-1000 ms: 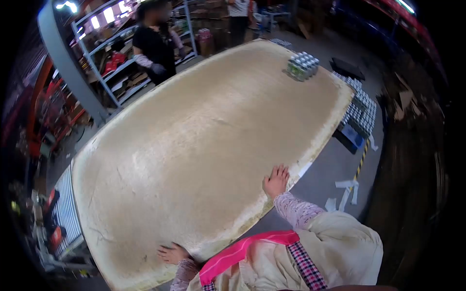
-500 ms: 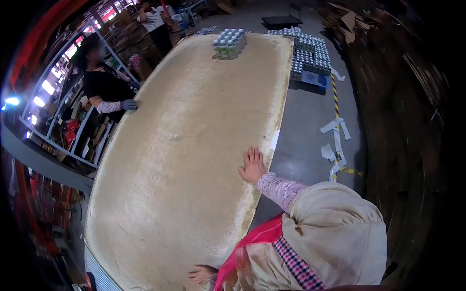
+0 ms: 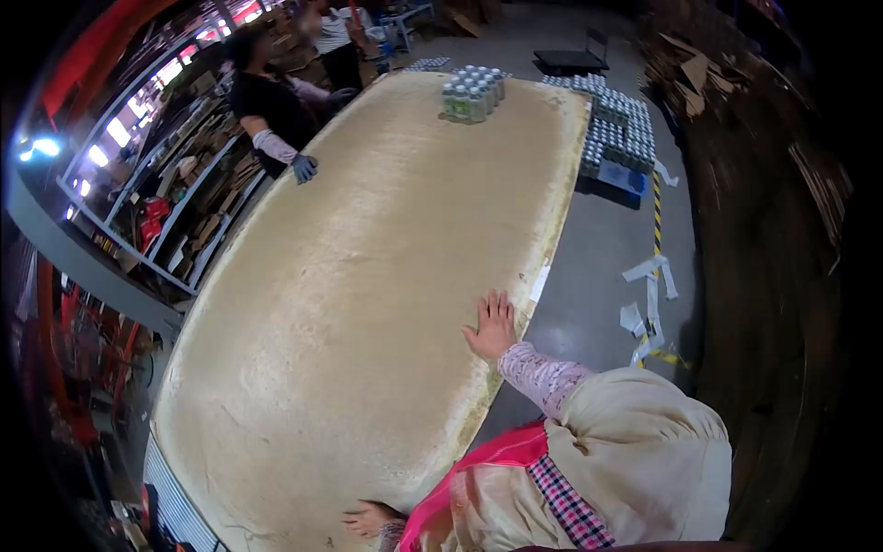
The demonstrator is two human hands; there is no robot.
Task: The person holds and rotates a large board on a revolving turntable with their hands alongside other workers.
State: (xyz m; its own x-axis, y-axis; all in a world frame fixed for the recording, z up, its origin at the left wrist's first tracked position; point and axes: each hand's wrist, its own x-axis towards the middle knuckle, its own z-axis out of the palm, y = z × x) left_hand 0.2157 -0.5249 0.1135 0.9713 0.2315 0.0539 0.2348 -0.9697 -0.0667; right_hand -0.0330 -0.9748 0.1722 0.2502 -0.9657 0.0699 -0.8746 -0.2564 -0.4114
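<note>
Tabletop (image 3: 368, 276): right hand (image 3: 492, 329), left hand (image 3: 370, 519) flat, fingers apart; bottle pack (image 3: 473, 96) far beyond.

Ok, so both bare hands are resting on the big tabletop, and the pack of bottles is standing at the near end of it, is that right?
Not quite: the head view shows the pack of bottles standing at the far end of the tabletop, not the near end. The left hand and right hand do rest on it, both bare.
</note>
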